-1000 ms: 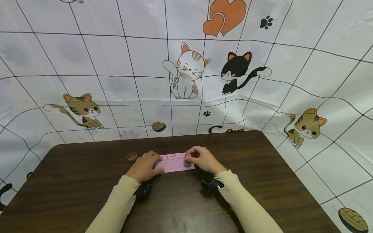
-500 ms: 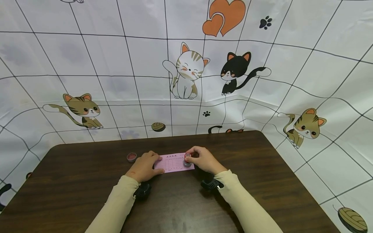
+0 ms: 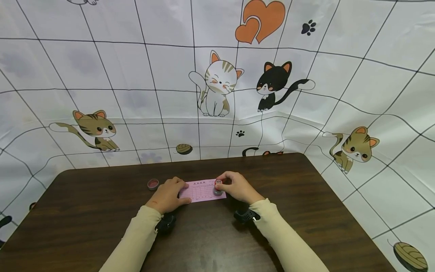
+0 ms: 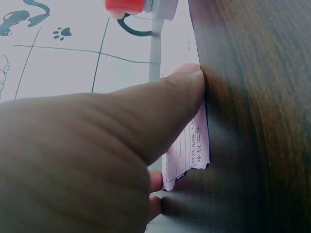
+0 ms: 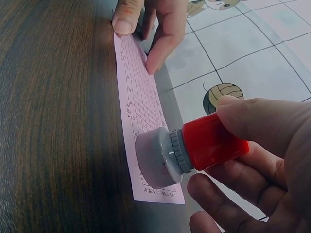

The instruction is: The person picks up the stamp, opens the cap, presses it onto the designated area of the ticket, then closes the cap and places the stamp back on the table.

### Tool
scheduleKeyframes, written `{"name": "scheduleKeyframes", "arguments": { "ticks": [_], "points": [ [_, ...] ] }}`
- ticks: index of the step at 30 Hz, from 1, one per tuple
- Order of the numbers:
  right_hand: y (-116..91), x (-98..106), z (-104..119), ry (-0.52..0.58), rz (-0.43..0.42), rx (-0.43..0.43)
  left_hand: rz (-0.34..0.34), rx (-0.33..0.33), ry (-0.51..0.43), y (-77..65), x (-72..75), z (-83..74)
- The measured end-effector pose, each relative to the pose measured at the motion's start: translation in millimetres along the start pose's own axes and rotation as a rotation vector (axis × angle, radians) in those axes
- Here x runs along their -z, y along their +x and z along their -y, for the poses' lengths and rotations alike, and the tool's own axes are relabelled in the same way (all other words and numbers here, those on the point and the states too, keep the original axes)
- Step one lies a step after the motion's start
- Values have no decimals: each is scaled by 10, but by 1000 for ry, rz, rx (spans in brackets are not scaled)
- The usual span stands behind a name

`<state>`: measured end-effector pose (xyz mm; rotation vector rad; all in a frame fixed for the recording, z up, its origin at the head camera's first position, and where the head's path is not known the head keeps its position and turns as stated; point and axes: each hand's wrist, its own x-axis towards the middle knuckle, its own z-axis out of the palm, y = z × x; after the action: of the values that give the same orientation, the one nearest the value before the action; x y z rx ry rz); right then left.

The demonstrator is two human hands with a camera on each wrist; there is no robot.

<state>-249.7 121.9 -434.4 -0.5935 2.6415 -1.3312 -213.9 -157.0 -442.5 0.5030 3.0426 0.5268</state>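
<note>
My right hand [image 3: 239, 187] pinches the red handle of a round stamp [image 5: 209, 143] between thumb and fingers. The stamp's wide grey base stands on the right end of a pink printed form [image 3: 201, 191], slightly tilted in the right wrist view. That form is a narrow slip with a ruled grid and a ragged left end. On its left end rests my left hand [image 3: 168, 194], thumb [image 4: 187, 82] at the near edge and fingertips at the far edge. Just left of this hand lies a small round grey container [image 3: 153, 184] with a reddish inside.
All of it is on a dark wood-grain table [image 3: 102, 215] with rounded far corners. Behind and to the right hangs a white cloth [image 3: 163, 68] with cat drawings and a line grid. A black band [image 3: 247, 215] circles my right wrist, another black device [image 3: 165, 223] my left.
</note>
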Motion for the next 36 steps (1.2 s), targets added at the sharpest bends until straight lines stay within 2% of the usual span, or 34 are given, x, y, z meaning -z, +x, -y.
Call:
{"name": "scheduleKeyframes", "arguments": {
  "ticks": [10, 36],
  "points": [
    [1, 2, 8, 1, -2, -17, 0, -12, -5, -30, 51, -28],
    [-5, -5, 22, -1, -3, -23, 6, -8, 6, -19, 25, -13]
  ]
}}
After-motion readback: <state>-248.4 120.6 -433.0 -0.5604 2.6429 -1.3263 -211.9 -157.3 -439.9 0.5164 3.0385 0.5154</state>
